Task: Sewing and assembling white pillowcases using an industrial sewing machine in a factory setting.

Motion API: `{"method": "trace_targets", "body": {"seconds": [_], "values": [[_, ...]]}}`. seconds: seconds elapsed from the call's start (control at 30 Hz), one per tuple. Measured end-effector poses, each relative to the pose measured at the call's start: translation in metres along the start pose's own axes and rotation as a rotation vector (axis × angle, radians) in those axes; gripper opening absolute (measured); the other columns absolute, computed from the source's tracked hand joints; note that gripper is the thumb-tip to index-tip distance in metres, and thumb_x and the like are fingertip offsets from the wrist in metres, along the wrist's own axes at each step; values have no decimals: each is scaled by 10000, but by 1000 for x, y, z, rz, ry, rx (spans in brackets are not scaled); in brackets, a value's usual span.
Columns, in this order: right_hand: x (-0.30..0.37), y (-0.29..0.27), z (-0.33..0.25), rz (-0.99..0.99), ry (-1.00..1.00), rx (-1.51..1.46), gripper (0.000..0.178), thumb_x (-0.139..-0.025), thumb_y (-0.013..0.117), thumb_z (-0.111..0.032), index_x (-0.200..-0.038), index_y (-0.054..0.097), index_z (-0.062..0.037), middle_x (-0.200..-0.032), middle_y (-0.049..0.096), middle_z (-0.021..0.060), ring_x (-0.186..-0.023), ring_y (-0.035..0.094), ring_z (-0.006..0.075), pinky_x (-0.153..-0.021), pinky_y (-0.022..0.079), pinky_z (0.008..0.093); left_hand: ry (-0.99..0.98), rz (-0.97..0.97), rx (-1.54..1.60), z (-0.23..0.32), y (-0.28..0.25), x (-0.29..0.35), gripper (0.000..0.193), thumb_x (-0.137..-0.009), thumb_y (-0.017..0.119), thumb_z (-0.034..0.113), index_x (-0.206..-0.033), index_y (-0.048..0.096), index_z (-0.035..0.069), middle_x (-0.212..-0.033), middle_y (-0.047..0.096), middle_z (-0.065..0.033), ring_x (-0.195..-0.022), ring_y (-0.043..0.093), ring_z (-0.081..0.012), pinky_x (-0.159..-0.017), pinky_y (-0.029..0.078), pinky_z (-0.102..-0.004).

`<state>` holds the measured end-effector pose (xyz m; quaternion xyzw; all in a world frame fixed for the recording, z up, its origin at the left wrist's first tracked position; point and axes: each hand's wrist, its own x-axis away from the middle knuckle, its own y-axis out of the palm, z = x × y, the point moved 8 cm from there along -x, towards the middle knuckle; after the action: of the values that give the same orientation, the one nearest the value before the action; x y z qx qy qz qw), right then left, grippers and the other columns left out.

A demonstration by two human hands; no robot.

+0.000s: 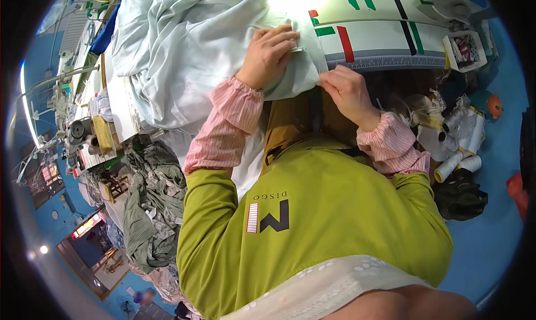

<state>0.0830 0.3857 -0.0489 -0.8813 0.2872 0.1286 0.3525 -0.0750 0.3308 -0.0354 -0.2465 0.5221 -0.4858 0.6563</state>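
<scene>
**Mia:** In the head view, what are the hands doing?

**Tom:** The left hand (269,55) lies flat on the pale green cloth (184,52), with its fingers bent and pressing a folded edge down. The right hand (347,91) pinches the near edge of that same cloth, just at the near rim of the table (379,41).

**Mia:** Where is the cloth?

**Tom:** It is heaped on the far left of the table and spills down over the near edge toward the person's lap.

**Mia:** So which step is it?

**Tom:** I think the fold is being lined up and held flat. The next move looks like it needs both hands to keep the edge even and slide it along, slowly, so the fold does not slip.

**Mia:** Is there room to move?

**Tom:** To the right the table top is bare, with coloured tape strips (345,43) on it. To the left the big heap of cloth is in the way. The table's near edge is right under the right hand, so the cloth could slide off there.

**Mia:** What else is close?

**Tom:** White thread cones (455,163) lie near on the right, below the table. A pile of grey-green clothes (151,208) sits near on the left.
</scene>
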Motion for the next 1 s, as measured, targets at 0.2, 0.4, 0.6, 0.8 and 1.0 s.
{"method": "trace_targets", "body": {"seconds": [0.2, 0.4, 0.6, 0.8, 1.0], "values": [[-36, -2, 9, 35, 18, 85, 157, -779, 763, -42, -919, 695, -21, -720, 616, 124, -649, 601, 305, -583, 471, 377, 71, -17, 11, -37, 1, -21, 173, -782, 681, 0, -944, 660, 57, -1177, 698, -28, -1241, 589, -248, -940, 429, -395], [-65, 6, 26, 83, 51, 99, 155, -813, 753, -118, -944, 724, -40, -733, 634, 124, -679, 626, 305, -610, 488, 381, 70, 5, 41, -72, -2, -39, 151, -786, 719, -15, -927, 668, 7, -1144, 708, -62, -1203, 614, -282, -984, 479, -390], [-82, 11, 33, 133, 0, 156, 142, -836, 728, -129, -957, 725, -54, -762, 644, 121, -728, 638, 313, -673, 498, 393, -15, 26, 142, -86, -16, -46, 121, -835, 700, -1, -949, 663, -16, -1149, 703, -92, -991, 679, -264, -819, 529, -325], [-77, 6, 48, 58, -38, 212, 134, -832, 682, -75, -962, 711, -88, -820, 641, 134, -813, 643, 309, -722, 510, 385, 9, 39, 62, 23, -48, -28, 148, -792, 671, -30, -933, 679, 16, -851, 625, -95, -758, 634, -270, -651, 507, -363], [-74, -2, 8, 22, -385, 200, 224, -780, 654, -32, -991, 729, -32, -982, 705, 113, -932, 627, 299, -837, 526, 375, 14, -42, -235, 86, 20, 26, 139, -736, 655, 60, -871, 644, 91, -815, 565, -36, -788, 584, -219, -682, 495, -325]]}}
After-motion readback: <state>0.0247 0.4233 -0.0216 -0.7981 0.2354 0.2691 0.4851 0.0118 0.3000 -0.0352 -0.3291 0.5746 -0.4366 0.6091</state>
